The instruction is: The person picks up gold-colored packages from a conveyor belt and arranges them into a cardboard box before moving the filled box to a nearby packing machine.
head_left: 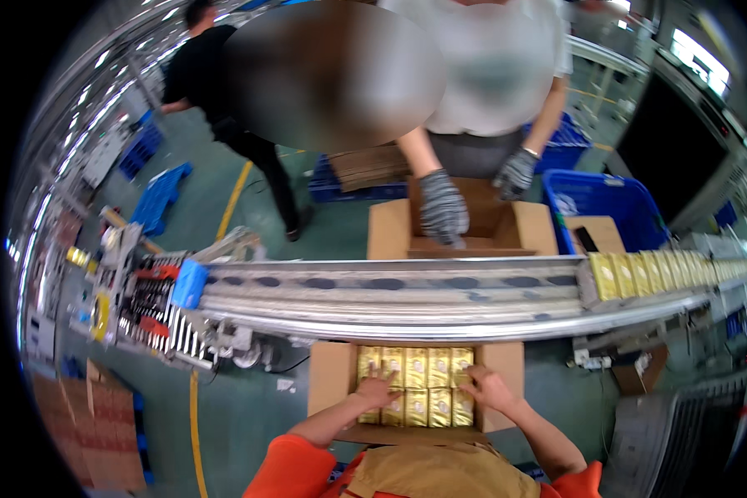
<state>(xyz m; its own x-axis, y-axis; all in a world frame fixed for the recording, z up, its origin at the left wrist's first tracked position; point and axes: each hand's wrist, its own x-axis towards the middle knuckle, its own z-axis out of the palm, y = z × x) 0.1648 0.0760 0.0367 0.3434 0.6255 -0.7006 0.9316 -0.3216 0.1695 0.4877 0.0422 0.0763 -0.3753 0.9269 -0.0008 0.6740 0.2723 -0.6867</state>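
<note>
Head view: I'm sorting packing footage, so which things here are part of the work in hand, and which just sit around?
In hand:
- left hand and right hand, both flat on the gold packets
- open cardboard box holding them
- conveyor with more gold packs

Lying about:
- blue crate
- blue pallet
- co-worker's box
</note>
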